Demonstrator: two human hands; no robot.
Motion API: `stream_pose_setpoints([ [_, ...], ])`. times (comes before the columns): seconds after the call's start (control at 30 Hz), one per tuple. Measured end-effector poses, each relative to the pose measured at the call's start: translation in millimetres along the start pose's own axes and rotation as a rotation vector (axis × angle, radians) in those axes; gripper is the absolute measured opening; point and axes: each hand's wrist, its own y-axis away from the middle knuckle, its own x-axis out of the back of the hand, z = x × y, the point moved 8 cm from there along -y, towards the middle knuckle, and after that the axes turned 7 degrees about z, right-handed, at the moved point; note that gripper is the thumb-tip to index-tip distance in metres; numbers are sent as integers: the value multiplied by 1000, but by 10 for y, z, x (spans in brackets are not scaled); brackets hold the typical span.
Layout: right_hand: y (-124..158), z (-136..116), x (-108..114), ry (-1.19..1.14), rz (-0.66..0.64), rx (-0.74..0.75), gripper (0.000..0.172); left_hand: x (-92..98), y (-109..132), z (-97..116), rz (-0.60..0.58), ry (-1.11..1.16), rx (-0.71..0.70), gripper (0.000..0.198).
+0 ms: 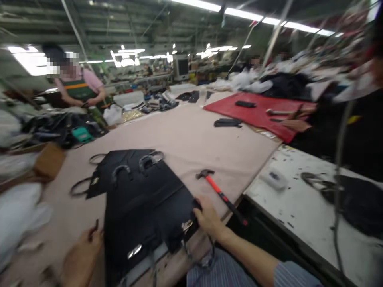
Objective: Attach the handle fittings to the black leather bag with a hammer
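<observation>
A black bag [146, 203] with loop handles and metal fittings lies flat on the pink-covered table in front of me. My right hand [206, 215] is closed on its right edge, thumb on top, next to a metal clasp [187, 226]. At the bag's lower left, my left hand [82, 255] is blurred, its fingers closed around a short dark strip [95, 225] whose kind I cannot make out. To the right of the bag rests a hammer [220, 193] with an orange and black handle; neither hand touches it.
A red sheet [248, 109] covers the far right of the table [179, 131], where a co-worker's hand [296, 124] reaches in beside another hammer [281, 113]. On the left stand a cardboard box [49, 161] and white plastic bags [22, 219]. Another person [79, 85] stands at the far left.
</observation>
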Motion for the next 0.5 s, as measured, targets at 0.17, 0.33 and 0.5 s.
stream_pose_setpoints([
  [0.17,-292,348,-258,-106,-194,-299,30,57,292,-445,-40,-25,-18,52],
  [0.33,-323,174,-251,-290,-355,-462,23,223,872,61,142,302,-61,46],
  [0.5,-207,-288,-250,-567,-540,-543,31,175,1376,566,-47,774,168,43],
])
